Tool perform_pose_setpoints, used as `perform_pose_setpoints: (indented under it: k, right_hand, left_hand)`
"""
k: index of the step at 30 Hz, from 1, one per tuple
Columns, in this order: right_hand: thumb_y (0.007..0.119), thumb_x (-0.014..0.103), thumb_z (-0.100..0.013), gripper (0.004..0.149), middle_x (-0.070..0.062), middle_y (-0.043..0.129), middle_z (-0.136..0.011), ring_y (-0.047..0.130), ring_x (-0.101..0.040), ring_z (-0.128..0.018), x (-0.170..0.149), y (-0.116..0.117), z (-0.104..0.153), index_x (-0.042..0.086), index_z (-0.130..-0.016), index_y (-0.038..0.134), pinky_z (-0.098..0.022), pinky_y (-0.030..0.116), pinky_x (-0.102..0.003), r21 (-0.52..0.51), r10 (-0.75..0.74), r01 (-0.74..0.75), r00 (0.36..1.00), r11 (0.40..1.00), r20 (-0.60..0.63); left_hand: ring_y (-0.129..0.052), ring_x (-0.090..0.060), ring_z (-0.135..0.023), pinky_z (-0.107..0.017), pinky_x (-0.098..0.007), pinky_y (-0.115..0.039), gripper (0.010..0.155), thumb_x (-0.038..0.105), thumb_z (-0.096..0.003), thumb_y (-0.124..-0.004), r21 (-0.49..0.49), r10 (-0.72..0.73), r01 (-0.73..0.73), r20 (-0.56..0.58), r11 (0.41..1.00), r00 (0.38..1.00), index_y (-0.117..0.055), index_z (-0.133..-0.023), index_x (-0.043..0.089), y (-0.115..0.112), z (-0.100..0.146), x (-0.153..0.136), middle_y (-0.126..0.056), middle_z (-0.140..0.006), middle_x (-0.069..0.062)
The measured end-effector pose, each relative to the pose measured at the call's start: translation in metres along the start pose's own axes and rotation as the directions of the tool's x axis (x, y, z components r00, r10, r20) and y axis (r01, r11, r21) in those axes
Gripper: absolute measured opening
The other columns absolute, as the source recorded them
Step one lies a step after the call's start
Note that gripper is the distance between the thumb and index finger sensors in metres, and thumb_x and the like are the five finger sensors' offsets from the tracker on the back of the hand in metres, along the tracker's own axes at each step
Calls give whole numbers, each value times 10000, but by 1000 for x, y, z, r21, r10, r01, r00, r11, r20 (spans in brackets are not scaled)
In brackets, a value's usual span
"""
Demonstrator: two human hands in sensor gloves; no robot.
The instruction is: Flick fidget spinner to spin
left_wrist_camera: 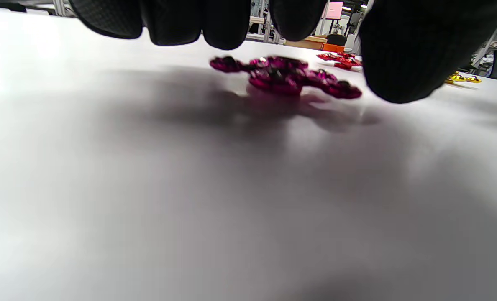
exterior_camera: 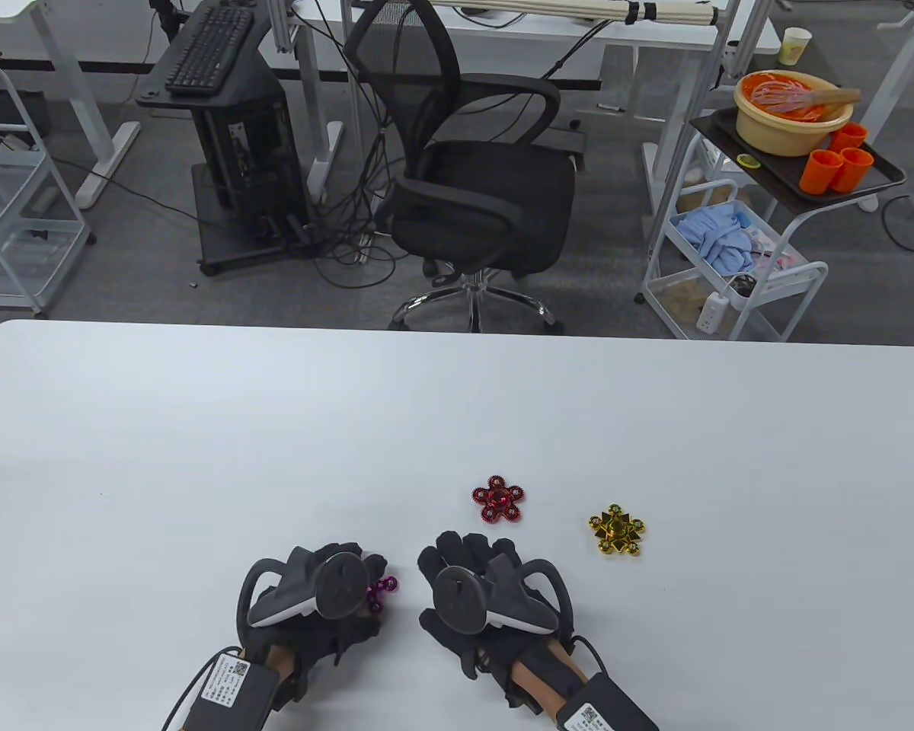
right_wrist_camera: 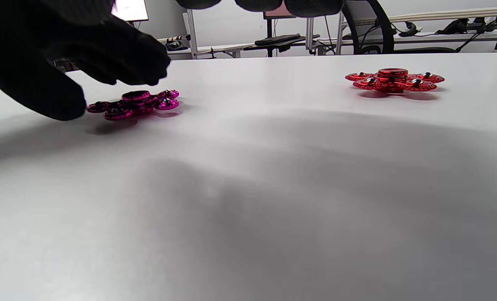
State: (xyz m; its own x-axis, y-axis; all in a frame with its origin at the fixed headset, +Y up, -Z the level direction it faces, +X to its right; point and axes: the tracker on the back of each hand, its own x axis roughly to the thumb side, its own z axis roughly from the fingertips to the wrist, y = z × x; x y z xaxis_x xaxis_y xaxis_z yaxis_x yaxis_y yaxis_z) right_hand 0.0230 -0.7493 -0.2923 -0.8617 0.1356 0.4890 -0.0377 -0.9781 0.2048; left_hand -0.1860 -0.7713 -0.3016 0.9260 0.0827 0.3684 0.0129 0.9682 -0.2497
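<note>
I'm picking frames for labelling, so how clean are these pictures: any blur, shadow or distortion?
Table view: sharp, evenly lit, edges slightly bowed. Left wrist view: magenta spinner soft and smeared, left hand casting a broad shadow. Right wrist view: red spinner crisp, left hand silhouetted black.

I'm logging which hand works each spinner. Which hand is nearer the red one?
Right. The right hand lies just below the red spinner; the left hand is farther left, over the magenta spinner.

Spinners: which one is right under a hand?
The purple spinner, lying flat beneath the left hand and its fingers. The red spinner and gold spinner sit uncovered, farther out.
</note>
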Motion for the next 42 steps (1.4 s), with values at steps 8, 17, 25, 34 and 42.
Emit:
perform_pose_setpoints:
  k: [8,17,25,34,42]
  right_hand:
    - [610,436,-522,577,-143,231,-1134,302,-496,-1012,16,16,-35,294,-1029,374,-727,256,-692,78,8,-6,1000,997,-27]
    - [657,228,-499,482,-143,251,-1114,289,-495,-993,28,20,-43,231,-970,554,-724,257,-671,213,-56,55,998,975,-3]
    - [652,305,-524,454,-149,363,-1122,354,-503,-991,3,-10,23,264,-970,578,-725,274,-683,70,24,-26,999,997,24]
    - [711,530,-471,764,-181,357,-1124,419,-531,-981,-76,-16,8,184,-1033,326,-723,341,-694,-82,-64,44,962,996,-264]
    - [729,595,-435,890,-202,286,-1124,395,-543,-991,-107,-12,-60,160,-1032,232,-723,354,-694,26,-47,61,930,998,-365]
  left_hand:
    - [-433,-443,-1066,-739,-630,-476,716,677,-425,-716,-103,-24,23,-10,994,1000,-477,-1012,344,-6,12,-1,-340,-1151,-164]
    - [-328,-448,-1071,-747,-642,-400,718,664,-430,-709,-158,23,-28,-35,987,999,-464,-1006,314,-10,8,-1,-256,-1153,-163]
    - [-304,-451,-1069,-747,-643,-383,716,658,-435,-709,-174,20,-27,-44,984,999,-454,-1010,315,-10,9,0,-242,-1152,-165]
    - [-284,-436,-1075,-753,-635,-372,801,670,-431,-701,-119,59,-62,-28,991,998,-299,-1035,330,12,19,1,-168,-1151,-162]
    - [-297,-437,-1077,-753,-639,-378,790,667,-433,-699,-48,58,-58,1,997,998,-336,-1038,312,23,28,13,-188,-1154,-165]
